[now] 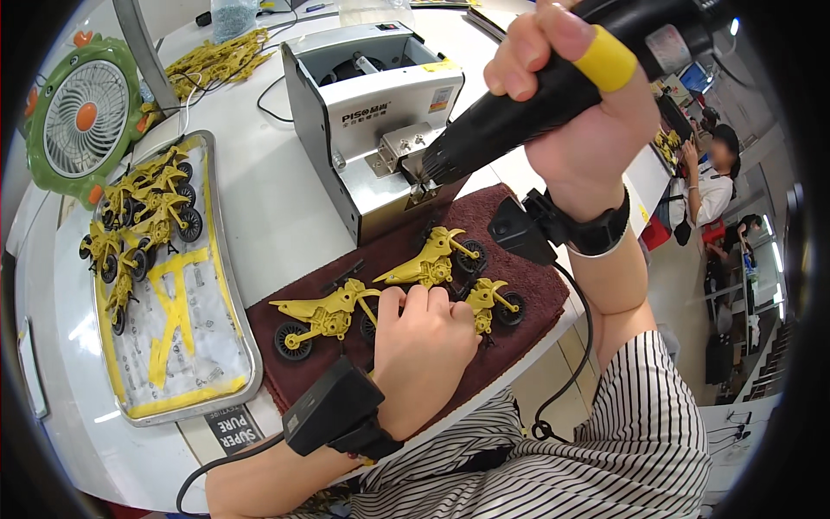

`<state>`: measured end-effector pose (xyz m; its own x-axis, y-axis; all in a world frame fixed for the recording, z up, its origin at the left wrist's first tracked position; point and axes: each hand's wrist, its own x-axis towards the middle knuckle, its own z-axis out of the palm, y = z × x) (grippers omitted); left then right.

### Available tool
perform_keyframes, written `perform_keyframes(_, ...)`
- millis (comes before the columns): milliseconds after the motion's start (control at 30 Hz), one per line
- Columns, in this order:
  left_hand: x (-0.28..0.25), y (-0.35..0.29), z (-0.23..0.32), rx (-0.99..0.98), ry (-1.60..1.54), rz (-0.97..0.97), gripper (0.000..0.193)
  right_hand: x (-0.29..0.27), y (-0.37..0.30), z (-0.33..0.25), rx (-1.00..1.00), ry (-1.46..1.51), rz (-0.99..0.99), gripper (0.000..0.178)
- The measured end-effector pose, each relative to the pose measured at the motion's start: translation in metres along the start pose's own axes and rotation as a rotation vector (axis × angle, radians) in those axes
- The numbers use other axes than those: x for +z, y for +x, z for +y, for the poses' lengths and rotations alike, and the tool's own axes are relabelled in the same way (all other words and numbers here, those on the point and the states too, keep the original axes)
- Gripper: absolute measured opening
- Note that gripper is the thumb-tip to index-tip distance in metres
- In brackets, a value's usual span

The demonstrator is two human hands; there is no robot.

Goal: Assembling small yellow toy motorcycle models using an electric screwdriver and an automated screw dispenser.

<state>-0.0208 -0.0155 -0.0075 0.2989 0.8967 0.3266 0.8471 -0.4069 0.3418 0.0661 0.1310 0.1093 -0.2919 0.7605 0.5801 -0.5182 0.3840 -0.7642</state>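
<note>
My right hand (596, 121) is wrapped round a black electric screwdriver (510, 117), a yellow band on its thumb. The screwdriver's tapered nose points down-left at the metal outlet of a screw feeder (363, 130); whether they touch I cannot tell. On a maroon towel (363, 268) lie yellow toy motorcycles with black wheels: one at the left (324, 316), one at the back (432, 259) and one at the right (491, 304). My left hand (424, 355) rests among them, fingers curled down on the right toy motorcycle. Its fingertips are partly hidden.
A metal tray (233, 381) at the left holds several yellow toy motorcycles. Behind it stand a green fan (85, 117) and a heap of yellow parts (216, 62). Cables (592, 329) hang from both wrist devices. A person in white (713, 186) sits at the far right.
</note>
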Motion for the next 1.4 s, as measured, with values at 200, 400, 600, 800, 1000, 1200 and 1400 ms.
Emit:
perform_keyframes(200,0.003,0.0,0.0,-0.002,-0.01,0.024,0.03,0.002,-0.008,-0.015,0.099,-0.099,-0.099,0.017)
perform_keyframes(400,-0.002,0.005,0.006,-0.001,-0.05,-0.001,0.028,-0.026,-0.055,-0.07,0.136,-0.041,-0.435,0.026)
perform_keyframes(600,0.002,0.002,-0.002,-0.018,-0.015,-0.015,0.028,-0.049,-0.1,-0.065,0.09,-0.048,-0.325,0.029)
perform_keyframes(800,0.002,0.004,0.001,-0.017,-0.031,-0.026,0.028,-0.051,-0.113,-0.066,0.103,-0.13,-0.152,0.027)
perform_keyframes(1000,0.001,0.001,0.0,-0.03,-0.008,-0.026,0.028,-0.05,-0.114,-0.059,0.141,-0.128,-0.142,0.027)
perform_keyframes(1200,0.002,0.001,-0.001,-0.037,-0.012,-0.03,0.028,-0.051,-0.115,-0.052,0.118,-0.089,-0.142,0.027)
perform_keyframes(1400,0.003,0.004,0.002,-0.035,-0.01,-0.034,0.028,-0.053,-0.118,-0.054,0.135,-0.089,-0.138,0.027)
